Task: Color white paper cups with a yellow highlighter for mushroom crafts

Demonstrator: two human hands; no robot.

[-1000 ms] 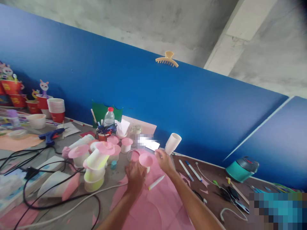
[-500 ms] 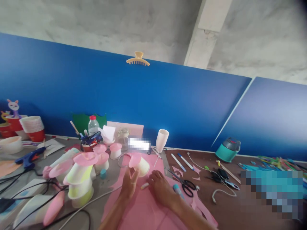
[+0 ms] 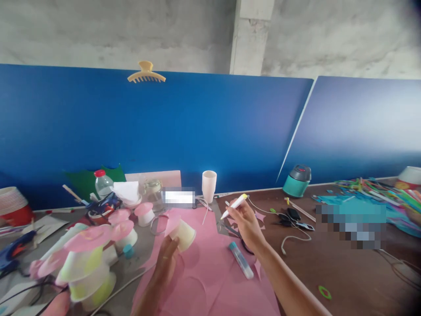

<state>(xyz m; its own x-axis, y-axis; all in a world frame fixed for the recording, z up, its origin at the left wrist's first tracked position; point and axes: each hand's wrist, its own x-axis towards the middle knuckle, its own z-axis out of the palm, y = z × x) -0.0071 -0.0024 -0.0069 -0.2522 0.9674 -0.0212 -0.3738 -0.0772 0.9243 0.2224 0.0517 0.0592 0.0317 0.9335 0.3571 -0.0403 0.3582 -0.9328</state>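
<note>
My left hand [image 3: 169, 254] holds a cream paper cup [image 3: 184, 235] with a pink paper piece at its far end, tilted above the pink sheet [image 3: 194, 267]. In my right hand [image 3: 245, 221] is a white marker [image 3: 234, 206] with a yellow end, its tip pointing down and left. Below the right hand, a glue stick [image 3: 241, 260] with a blue cap lies on the pink sheet. Scissors [image 3: 246, 246] lie partly hidden behind my right hand.
Pink-topped paper cups [image 3: 87, 259] stand at the left near a clear bottle [image 3: 103, 184]. A white cup [image 3: 209, 186] stands at the back. On the right are a teal container [image 3: 297, 182], cables and blue material [image 3: 351, 210].
My right hand has lifted off the pink sheet, moving up and right with the marker now in it. My left hand still holds the cup. The head view has turned to the right.
</note>
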